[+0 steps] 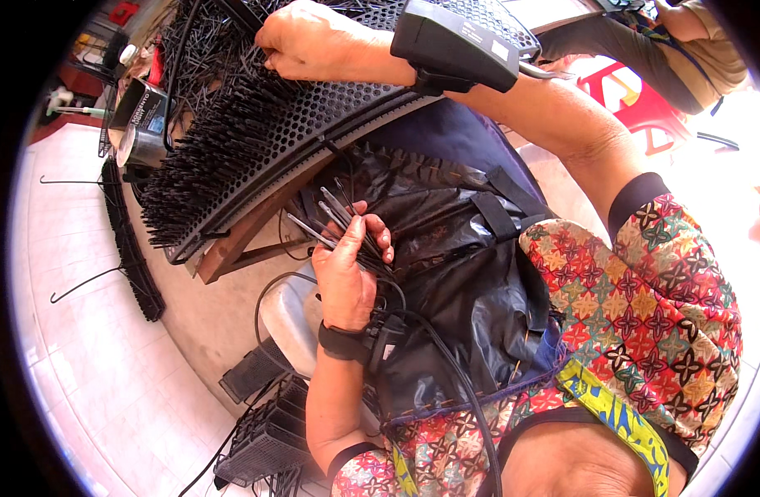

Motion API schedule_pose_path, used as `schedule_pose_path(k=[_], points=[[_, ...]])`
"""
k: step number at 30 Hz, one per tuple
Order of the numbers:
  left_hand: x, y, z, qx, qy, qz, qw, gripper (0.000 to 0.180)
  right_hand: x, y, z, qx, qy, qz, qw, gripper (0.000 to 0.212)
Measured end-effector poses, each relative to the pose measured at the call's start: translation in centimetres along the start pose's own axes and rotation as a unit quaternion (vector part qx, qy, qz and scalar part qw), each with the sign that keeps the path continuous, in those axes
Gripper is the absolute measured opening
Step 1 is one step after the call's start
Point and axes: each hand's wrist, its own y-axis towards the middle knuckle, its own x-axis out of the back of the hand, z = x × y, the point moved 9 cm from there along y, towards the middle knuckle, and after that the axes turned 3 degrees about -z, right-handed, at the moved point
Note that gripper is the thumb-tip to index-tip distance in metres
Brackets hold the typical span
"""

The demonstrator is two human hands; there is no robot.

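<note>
A bundle of thin black pins (347,225) is being gripped in the left hand (347,277), fingers curled closed around the lower ends, tips fanning up and away from the thumb. The hand is being held over a black plastic sheet (446,248) spread across the lap.

The right hand (305,41) is being pressed, knuckles up and fingers bent, against the far part of a black perforated board (314,124). Whether a pin is being pinched at its fingertips cannot be told; they are hidden behind the hand. A dark device is being worn on the right wrist (454,45), and a smaller one with a cable on the left.

Below the right hand, toward the left hand, rows of pins already seated in the board (198,174) are standing out as a dense brush.

Risks, judged from this view:
- The bundle is being held loosely fanned; outer pins are likely to slip out onto the sheet if the grip relaxes.
- The board is being leaned on at an angle over a wooden support (247,232); heavy pressure from the right hand could shift it.
- The right forearm is being passed close above seated pins, which could be bent or knocked out.
- The left wrist cable (446,364) is lying near the bundle and could snag it.
</note>
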Motion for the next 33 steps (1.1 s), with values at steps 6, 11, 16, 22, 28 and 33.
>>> schedule_pose_path(k=[6,11,16,22,28,33], points=[[0.1,0.0,-0.6,-0.012,-0.015,0.01,1.0,0.021,-0.7,-1.4,-0.2,-0.013,-0.03,0.054,0.998,0.013],[-0.2,-0.2,-0.8,-0.007,-0.007,0.005,1.0,0.023,-0.1,-2.5,2.1,0.053,-0.109,0.048,0.991,0.018],[-0.6,-0.2,-0.8,-0.003,-0.009,0.021,1.0,0.025,-1.6,-2.1,0.4,0.016,-0.081,0.11,0.991,0.009],[-0.3,-0.2,-0.9,-0.009,0.008,0.003,1.0,0.025,-1.3,-4.6,1.7,0.02,-0.119,0.137,0.983,0.015],[-0.9,-0.5,-1.2,-0.021,0.0,0.005,1.0,0.022,3.0,-9.7,5.0,-0.086,0.108,0.023,0.99,0.036],[-2.5,-0.6,-1.7,-0.047,0.033,0.062,0.996,0.021,-2.6,-15.2,4.8,-0.394,0.51,0.16,0.748,0.024]])
